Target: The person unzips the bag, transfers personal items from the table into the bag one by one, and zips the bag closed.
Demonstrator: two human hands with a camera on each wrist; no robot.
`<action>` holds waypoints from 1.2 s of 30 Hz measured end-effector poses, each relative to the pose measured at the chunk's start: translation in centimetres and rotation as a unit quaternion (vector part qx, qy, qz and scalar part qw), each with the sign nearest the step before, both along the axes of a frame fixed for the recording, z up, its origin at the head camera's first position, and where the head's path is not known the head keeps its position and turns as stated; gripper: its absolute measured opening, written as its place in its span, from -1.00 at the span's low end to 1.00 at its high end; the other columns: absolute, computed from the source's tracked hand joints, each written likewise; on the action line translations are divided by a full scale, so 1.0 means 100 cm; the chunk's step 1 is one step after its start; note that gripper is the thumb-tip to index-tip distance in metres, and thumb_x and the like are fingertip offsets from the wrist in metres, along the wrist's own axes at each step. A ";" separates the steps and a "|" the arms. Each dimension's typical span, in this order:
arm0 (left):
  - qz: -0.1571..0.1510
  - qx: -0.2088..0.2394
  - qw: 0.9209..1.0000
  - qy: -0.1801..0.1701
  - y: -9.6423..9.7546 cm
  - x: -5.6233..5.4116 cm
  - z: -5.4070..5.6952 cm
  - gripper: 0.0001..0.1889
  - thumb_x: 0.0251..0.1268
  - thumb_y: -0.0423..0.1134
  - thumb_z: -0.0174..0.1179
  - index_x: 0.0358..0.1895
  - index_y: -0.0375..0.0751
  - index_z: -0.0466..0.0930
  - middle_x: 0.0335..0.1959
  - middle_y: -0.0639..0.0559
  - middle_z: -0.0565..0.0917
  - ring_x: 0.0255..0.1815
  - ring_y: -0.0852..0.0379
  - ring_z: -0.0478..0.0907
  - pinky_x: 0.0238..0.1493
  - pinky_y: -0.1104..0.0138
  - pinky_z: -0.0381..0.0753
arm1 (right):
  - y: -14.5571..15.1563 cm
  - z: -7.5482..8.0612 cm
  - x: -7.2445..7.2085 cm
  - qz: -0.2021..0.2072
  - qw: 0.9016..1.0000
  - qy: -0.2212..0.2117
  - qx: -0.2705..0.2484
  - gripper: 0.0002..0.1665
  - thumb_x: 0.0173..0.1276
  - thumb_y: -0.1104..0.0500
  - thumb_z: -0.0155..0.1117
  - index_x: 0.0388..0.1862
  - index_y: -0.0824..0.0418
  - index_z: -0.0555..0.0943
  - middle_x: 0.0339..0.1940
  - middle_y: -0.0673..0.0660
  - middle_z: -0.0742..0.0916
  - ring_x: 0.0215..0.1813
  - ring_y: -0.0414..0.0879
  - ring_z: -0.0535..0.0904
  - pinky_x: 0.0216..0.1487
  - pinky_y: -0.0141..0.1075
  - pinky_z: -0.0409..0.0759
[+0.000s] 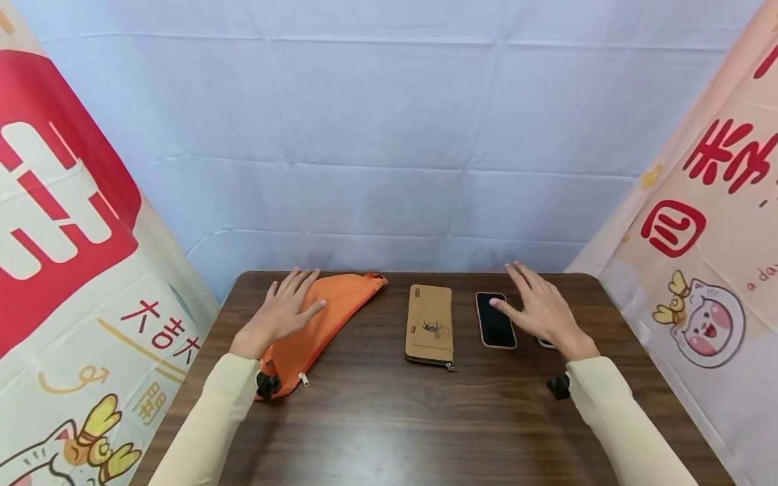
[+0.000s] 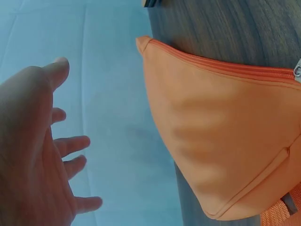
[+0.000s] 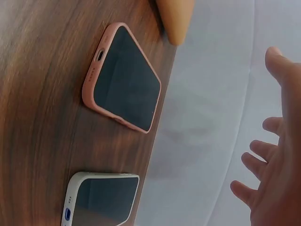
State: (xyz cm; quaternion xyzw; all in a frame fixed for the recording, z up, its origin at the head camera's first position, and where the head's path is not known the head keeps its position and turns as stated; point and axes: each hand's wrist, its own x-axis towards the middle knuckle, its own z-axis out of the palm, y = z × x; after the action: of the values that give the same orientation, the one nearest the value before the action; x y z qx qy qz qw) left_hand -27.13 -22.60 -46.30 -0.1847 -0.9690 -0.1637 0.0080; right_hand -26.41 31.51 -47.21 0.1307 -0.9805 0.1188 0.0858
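My left hand (image 1: 284,309) hovers over an orange zippered bag (image 1: 340,304), fingers spread and holding nothing. In the left wrist view the bag (image 2: 221,127) lies flat on the table, its zipper along one edge and a strap at a corner. Over the right side, my right hand (image 1: 543,307) is likewise spread and bare. Beneath and beside it lie a phone in a pink case (image 1: 496,320) and a phone in a white case (image 3: 106,200), partly hidden by the hand in the head view. Between the hands rests a tan zippered wallet (image 1: 429,320) with a small printed figure.
Everything lies on a dark wood-grain table (image 1: 377,425). A pale cloth (image 1: 389,135) hangs behind its far edge. Printed curtains with red lettering and cartoon cats flank the left and right sides.
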 end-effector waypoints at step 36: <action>-0.020 0.010 0.998 0.059 0.000 0.029 0.005 -0.35 0.68 0.09 0.11 0.62 -0.18 0.33 0.49 -0.26 0.53 0.50 -0.29 0.47 0.43 -0.21 0.49 | -0.086 0.011 0.016 0.072 0.995 0.061 -0.031 -0.14 0.51 -0.31 0.31 0.56 0.16 0.44 0.41 0.25 0.61 0.43 0.24 0.51 0.39 0.22 0.49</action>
State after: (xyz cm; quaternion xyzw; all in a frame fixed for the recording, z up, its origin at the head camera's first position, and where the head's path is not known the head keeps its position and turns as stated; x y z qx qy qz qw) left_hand -24.22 -22.58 -45.82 -0.2134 -0.9614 -0.1620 0.0632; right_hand -24.83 22.87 -46.15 0.2051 -0.9575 0.1465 0.1404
